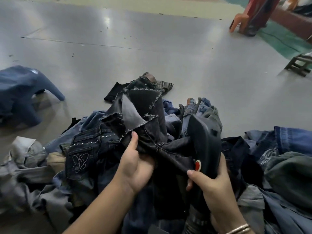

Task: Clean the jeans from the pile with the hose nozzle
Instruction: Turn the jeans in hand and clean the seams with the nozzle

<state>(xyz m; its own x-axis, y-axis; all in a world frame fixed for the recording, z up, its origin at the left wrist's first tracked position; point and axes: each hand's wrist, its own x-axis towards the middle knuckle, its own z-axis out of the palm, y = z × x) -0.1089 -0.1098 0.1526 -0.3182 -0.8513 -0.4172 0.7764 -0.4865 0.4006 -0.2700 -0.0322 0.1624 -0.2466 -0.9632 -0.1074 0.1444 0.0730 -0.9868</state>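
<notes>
A dark grey pair of jeans [146,115] with frayed seams is held up above the pile of jeans [81,159]. My left hand [135,168] grips its bunched fabric, thumb on top. My right hand [211,181] is curled round the black hose nozzle [205,141], a wide flat-headed tool with a red button near my thumb. The nozzle's head lies against the held jeans on their right side. The hose itself is hidden.
The pile spreads across the whole lower view, blue and grey denim. A blue plastic stool [22,92] stands at the left, an orange chair [241,21] at the far right, a small wooden stool [300,65] at the right edge. Grey floor [135,39] lies beyond.
</notes>
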